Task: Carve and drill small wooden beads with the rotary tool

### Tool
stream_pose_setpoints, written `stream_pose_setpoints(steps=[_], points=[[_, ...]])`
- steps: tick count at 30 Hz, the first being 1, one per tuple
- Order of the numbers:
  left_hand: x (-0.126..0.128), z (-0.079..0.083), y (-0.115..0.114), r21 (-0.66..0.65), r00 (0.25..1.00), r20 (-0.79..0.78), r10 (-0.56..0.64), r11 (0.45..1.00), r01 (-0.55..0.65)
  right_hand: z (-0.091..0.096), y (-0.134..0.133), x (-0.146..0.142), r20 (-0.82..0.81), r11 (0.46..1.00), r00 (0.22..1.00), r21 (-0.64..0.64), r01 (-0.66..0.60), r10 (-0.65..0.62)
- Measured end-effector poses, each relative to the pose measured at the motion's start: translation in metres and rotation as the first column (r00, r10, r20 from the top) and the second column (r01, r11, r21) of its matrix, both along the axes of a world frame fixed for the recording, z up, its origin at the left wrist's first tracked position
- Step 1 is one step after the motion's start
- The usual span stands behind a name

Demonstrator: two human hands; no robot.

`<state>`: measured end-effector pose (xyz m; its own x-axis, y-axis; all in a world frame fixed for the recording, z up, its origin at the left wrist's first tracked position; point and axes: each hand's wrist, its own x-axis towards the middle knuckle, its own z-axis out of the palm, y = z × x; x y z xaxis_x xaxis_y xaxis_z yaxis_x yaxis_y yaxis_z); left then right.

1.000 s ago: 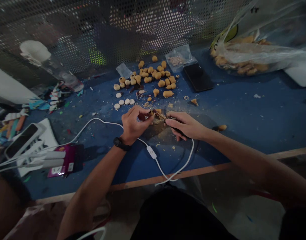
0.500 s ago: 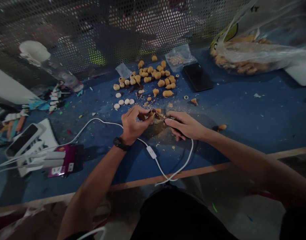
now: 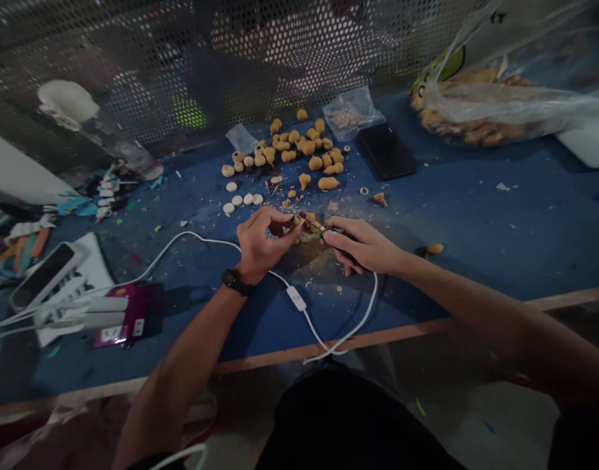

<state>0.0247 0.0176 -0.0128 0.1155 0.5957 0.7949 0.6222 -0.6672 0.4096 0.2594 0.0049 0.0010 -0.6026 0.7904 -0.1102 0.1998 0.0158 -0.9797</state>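
Observation:
My left hand (image 3: 265, 245) pinches a small tan piece (image 3: 307, 225), perhaps a nut or shell, between its fingertips. My right hand (image 3: 363, 247) curls around a dark-handled tool (image 3: 347, 254), and its thin tip reaches that piece. Most of the handle is hidden by my fingers. Tan dust and crumbs (image 3: 304, 245) lie beneath both hands. Further forward, a cluster of similar tan pieces (image 3: 299, 153) sits on the blue worktable (image 3: 500, 235), with several white discs (image 3: 248, 199) at its near side.
A white cable (image 3: 221, 241) with an inline switch (image 3: 296, 298) runs past my left wrist. A black phone (image 3: 387, 151) and a small bag (image 3: 351, 112) lie ahead. A plastic bag of tan pieces (image 3: 476, 98) stands back right, before perforated metal mesh (image 3: 280, 52).

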Motion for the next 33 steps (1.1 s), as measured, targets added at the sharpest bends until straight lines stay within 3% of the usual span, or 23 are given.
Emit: stream_pose_setpoints(steps=[5,9,16,24,29,33], points=[[0.000,0.000,0.000,-0.031,0.999,-0.020,0.028,0.999,-0.028,0.003,-0.001,-0.001,0.028,1.000,0.999,0.020,-0.019,0.019],[-0.003,-0.001,0.000,-0.024,1.000,-0.017,-0.019,1.000,0.019,0.007,-0.002,-0.001,0.077,0.997,0.996,0.063,-0.054,0.049],[0.000,0.001,-0.001,-0.029,1.000,-0.016,0.015,0.999,-0.016,0.003,-0.001,-0.002,0.026,0.999,1.000,0.053,-0.006,0.005],[-0.003,-0.001,0.001,0.000,0.998,-0.005,-0.061,0.998,0.061,0.011,-0.003,-0.003,0.129,0.991,0.991,0.119,-0.059,0.043],[-0.001,0.000,0.000,-0.006,1.000,-0.005,-0.011,1.000,0.011,0.008,-0.003,-0.003,0.070,0.998,0.997,0.065,0.004,-0.009],[-0.002,-0.001,0.000,-0.017,0.999,-0.010,-0.031,0.999,0.031,0.009,-0.003,-0.003,0.145,0.993,0.989,0.118,-0.029,0.012]])
